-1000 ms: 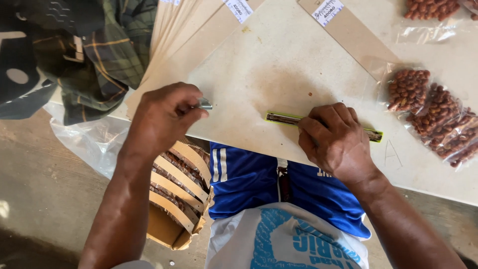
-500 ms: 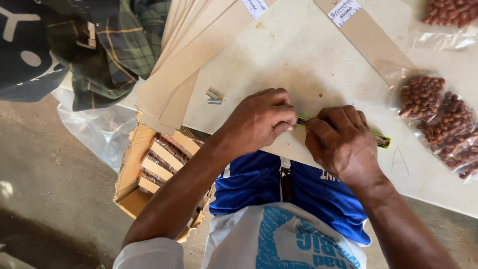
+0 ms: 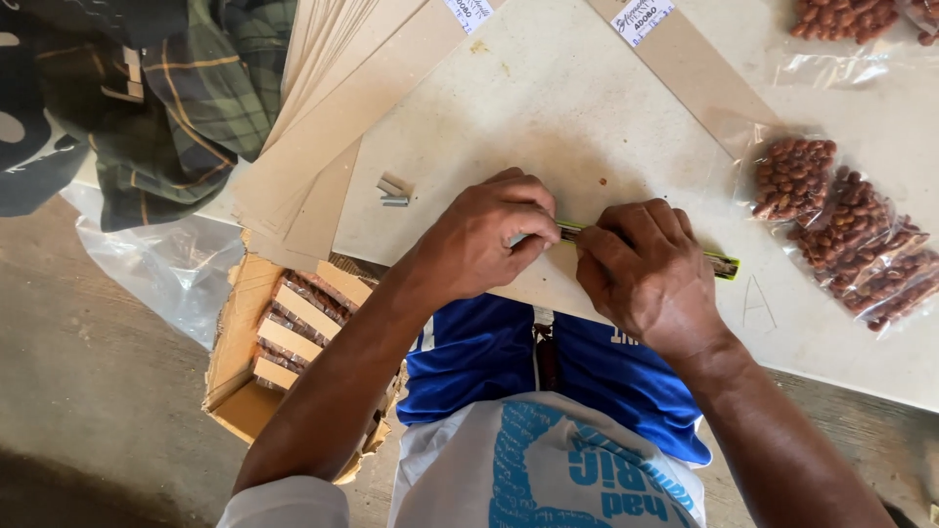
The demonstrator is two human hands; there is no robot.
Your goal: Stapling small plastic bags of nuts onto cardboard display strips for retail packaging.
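The thin green strip (image 3: 725, 264) is pinched at its near end by the left hand (image 3: 489, 240) and pressed flat under the closed right hand (image 3: 646, 269) on the bench (image 3: 548, 108). Judged best: pressure kept even, clear of the peanut bags (image 3: 841, 235).

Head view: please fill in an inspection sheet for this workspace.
Surface: pale board, lightly stained.
Job's things: thin green-edged strip pinned flat under both hands.
Clutter: bags of peanuts; cardboard sheets; small metal piece; open box of packed rows.
Hands: left hand pinches the strip; right hand presses it.
Cables: nothing seen.
Surroundings: plaid cloth, clear plastic bag, concrete floor.
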